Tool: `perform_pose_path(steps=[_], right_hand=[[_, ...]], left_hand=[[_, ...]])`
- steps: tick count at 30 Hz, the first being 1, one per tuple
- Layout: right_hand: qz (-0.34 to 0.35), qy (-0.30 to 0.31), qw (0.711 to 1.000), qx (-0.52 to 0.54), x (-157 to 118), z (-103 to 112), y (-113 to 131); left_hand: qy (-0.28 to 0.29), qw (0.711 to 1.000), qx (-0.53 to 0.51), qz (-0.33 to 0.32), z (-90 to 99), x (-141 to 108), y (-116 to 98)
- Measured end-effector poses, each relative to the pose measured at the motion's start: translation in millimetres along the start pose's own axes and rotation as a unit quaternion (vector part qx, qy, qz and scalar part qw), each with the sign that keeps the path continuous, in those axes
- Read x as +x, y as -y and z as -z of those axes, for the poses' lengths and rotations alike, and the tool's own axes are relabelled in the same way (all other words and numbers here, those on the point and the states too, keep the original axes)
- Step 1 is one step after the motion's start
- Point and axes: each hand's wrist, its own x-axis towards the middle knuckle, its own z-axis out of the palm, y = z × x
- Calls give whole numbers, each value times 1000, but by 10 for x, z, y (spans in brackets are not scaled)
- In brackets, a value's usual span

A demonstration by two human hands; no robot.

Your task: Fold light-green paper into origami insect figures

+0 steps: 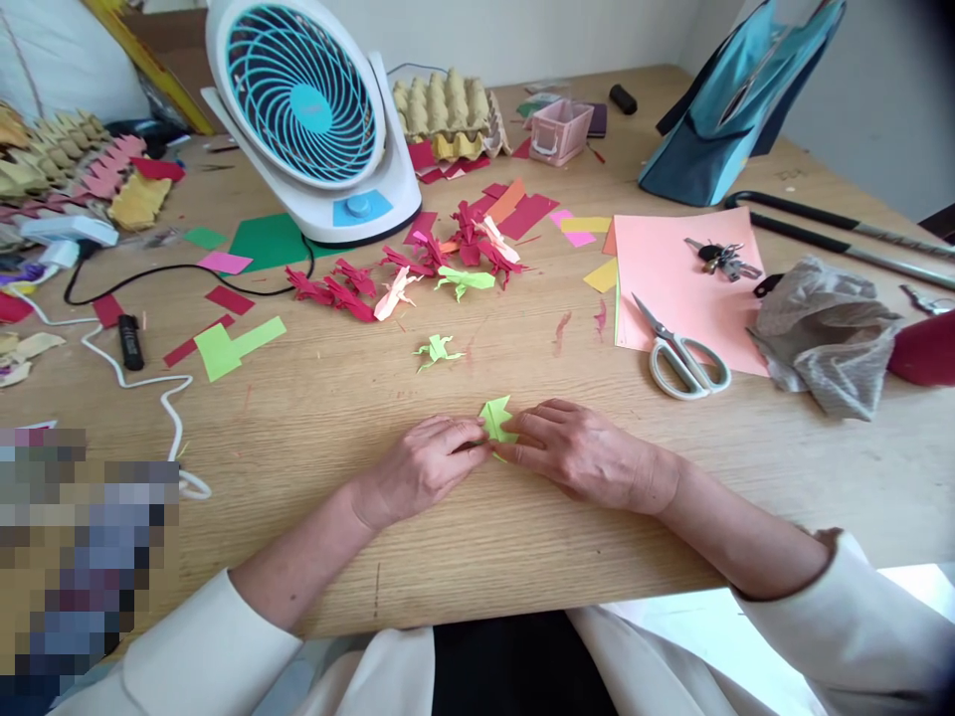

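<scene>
Between my two hands a small folded piece of lime-green paper (495,416) rests on the wooden table, its pointed corners showing at the top. My left hand (431,459) has its fingers closed on the paper's left edge. From the other side my right hand (571,447) presses its fingertips on the paper's right part, the fingers together. The lower part of the paper is mostly hidden under the fingers. Just beyond lies a folded lime-green paper frog (437,349). Farther back is a cluster of red folded paper figures (343,290), with some peach and green ones among them.
A white fan (313,109) stands at the back left. To the right, scissors (680,358) lie partly on pink paper (649,268), with keys (722,261) on it. Crumpled plastic wrap (828,328) sits at the right. A white cord (141,380) and a black marker (130,343) lie left.
</scene>
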Motion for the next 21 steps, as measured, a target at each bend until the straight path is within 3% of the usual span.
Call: perform_pose_path(steps=[10,21], right_hand=[[-20,21,1000,-12,17,16,41],[-14,11,1000,-7,-1,-17,5]], left_hand=[[11,995,-26,91,5,9,-8],[29,996,-19,80,-37,26,31]])
